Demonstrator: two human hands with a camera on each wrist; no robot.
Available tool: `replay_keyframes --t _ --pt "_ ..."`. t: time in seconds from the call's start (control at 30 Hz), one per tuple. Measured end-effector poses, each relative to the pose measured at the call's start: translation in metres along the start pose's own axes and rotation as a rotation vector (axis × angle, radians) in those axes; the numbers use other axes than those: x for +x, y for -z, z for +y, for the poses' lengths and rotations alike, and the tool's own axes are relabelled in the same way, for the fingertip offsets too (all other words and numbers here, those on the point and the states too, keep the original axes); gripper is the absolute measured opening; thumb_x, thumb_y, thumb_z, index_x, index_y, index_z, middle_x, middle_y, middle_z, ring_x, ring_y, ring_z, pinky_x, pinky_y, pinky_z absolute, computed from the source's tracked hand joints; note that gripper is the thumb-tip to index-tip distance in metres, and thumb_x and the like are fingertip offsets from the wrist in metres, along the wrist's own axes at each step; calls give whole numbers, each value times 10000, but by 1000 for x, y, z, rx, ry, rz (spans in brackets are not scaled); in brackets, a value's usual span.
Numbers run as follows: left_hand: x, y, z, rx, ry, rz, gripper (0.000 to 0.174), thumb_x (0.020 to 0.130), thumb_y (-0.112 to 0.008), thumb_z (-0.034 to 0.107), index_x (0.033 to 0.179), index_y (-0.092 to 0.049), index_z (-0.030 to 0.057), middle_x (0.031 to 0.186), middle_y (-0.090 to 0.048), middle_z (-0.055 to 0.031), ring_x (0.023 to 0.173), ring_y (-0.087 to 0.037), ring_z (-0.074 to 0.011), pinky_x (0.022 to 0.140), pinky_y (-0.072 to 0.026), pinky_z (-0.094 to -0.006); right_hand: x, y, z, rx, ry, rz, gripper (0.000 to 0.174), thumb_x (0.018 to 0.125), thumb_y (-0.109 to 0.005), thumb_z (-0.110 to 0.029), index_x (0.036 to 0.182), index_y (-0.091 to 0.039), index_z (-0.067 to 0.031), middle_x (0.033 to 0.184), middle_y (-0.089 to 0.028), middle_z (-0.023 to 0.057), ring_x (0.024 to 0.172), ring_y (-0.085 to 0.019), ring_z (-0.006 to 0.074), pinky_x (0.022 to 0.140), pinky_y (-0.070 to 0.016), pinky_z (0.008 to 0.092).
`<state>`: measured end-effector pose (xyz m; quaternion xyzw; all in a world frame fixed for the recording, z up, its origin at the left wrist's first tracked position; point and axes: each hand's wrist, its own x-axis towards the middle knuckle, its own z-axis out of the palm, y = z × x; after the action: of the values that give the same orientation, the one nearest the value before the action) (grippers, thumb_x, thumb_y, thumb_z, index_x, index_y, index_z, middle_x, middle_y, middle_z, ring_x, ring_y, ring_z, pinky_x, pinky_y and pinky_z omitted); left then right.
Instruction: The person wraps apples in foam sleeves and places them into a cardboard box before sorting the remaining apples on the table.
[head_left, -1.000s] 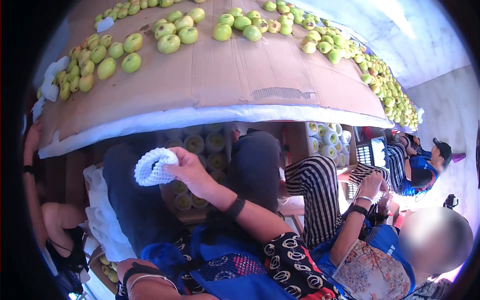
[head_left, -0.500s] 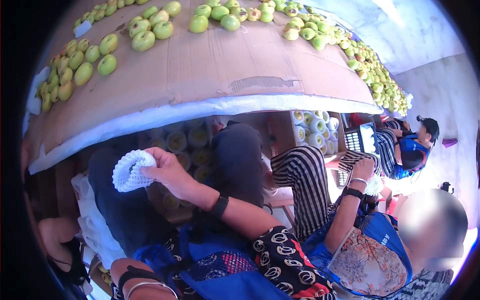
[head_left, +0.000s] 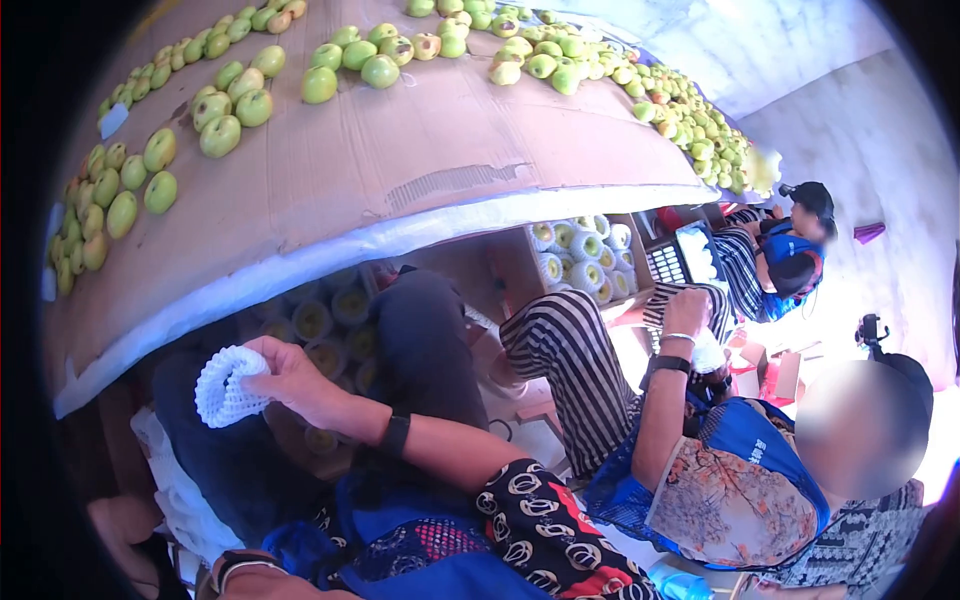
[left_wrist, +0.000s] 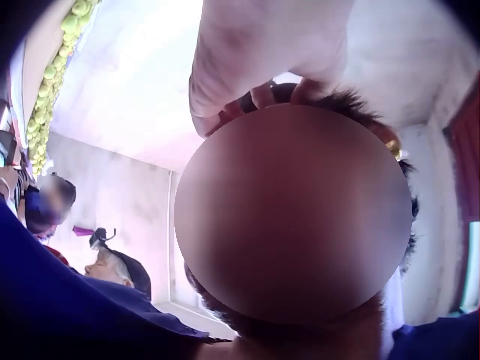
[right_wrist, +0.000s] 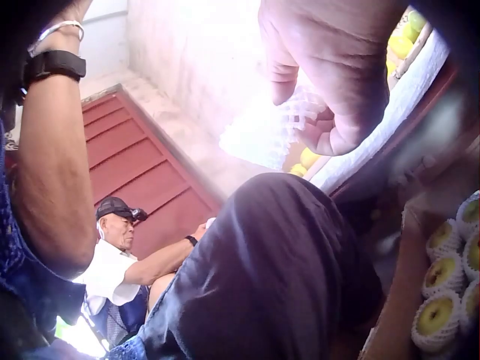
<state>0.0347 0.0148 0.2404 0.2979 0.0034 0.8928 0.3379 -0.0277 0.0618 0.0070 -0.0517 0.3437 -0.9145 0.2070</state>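
Observation:
My right hand (head_left: 300,385) pinches a white foam fruit net (head_left: 230,385) between thumb and fingers, its rounded opening facing outward. In the right wrist view the pale mesh of the net hangs from the fingertips, overexposed against the bright wall. My left hand (left_wrist: 274,52) is raised to the wearer's head, with bent fingers at a dark band or cap edge (left_wrist: 281,93) above the forehead. I cannot tell whether those fingers grip the band or just touch it. In the head view only the left wrist shows, at the bottom edge.
Green apples (head_left: 225,110) lie in groups on a cardboard-covered table (head_left: 330,150). Beneath it are boxes of net-wrapped apples (head_left: 585,255). More white nets (head_left: 180,490) lie beside the left leg. A person in striped trousers (head_left: 575,370) sits close on the right, with another person (head_left: 795,240) beyond.
The head view has swung, so the table, apples and people shift left in it. My right hand keeps pinching the foam net and also sits further left and lower in the frame.

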Motion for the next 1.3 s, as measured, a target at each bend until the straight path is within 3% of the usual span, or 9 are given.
replay_keyframes --t 0.07,0.3,0.4,0.47,0.67,0.9,0.97,1.07,1.3 --pt "8 -10 27 193 358 107 90 764 -674 68 779 -608 7 987 -567 -208 805 -566 -299 683 -474 -365 -1 0 -2 12 -7 -2 277 795 -602 -6 1061 -530 -39 979 -600 20 902 -583 103 795 -477 275" --pt "-13 8 73 330 818 43 199 767 -706 226 848 -667 48 990 -576 -206 834 -575 -312 735 -474 -395 3 -1 -18 -9 80 2 312 781 -617 -1 1074 -515 -37 983 -591 21 920 -577 103 821 -474 281" --pt "-75 87 77 1328 -25 491 306 938 -422 128 1218 -464 12 1156 -489 -122 1136 -464 -202 968 -355 -319 5 -1 -24 17 110 -11 336 757 -608 17 1073 -508 -35 985 -583 16 933 -568 100 829 -465 276" --pt "-65 115 69 1610 -234 1125 257 936 -429 106 1168 -490 13 1118 -503 -108 1093 -475 -195 925 -380 -302 5 0 -26 -14 151 -96 359 771 -571 38 1114 -492 -31 1021 -565 22 962 -547 100 852 -445 267" --pt "-127 165 93 1205 149 1089 204 948 -450 143 1099 -505 16 1026 -545 -51 927 -541 -111 806 -439 -243 8 8 -14 -186 205 -50 326 724 -507 60 1040 -519 -18 952 -558 21 922 -535 93 818 -436 252" --pt "-140 163 68 1051 128 1090 246 901 -543 180 1095 -496 36 1003 -559 -27 888 -558 -80 763 -458 -217 3 6 -18 -678 249 162 276 702 -523 33 976 -525 0 842 -568 66 840 -557 128 748 -450 282" --pt "-136 160 63 1104 163 1067 249 872 -575 147 1080 -498 34 1009 -551 -25 916 -544 -76 799 -440 -216 1 3 -18 -746 291 170 250 666 -550 22 914 -527 -10 773 -586 144 773 -605 280 715 -473 343" --pt "-148 173 65 1314 187 1043 264 863 -575 111 1095 -481 29 1018 -549 -29 933 -536 -80 815 -431 -221 1 4 -15 -900 341 208 251 661 -584 11 900 -513 -20 781 -586 159 781 -595 335 698 -472 376" --pt "-156 176 62 1037 137 1101 314 859 -573 67 1148 -454 31 1065 -549 -53 994 -528 -132 884 -415 -269 -4 10 -12 -1097 281 175 340 665 -612 -6 981 -487 -27 845 -577 174 842 -577 353 732 -459 403"
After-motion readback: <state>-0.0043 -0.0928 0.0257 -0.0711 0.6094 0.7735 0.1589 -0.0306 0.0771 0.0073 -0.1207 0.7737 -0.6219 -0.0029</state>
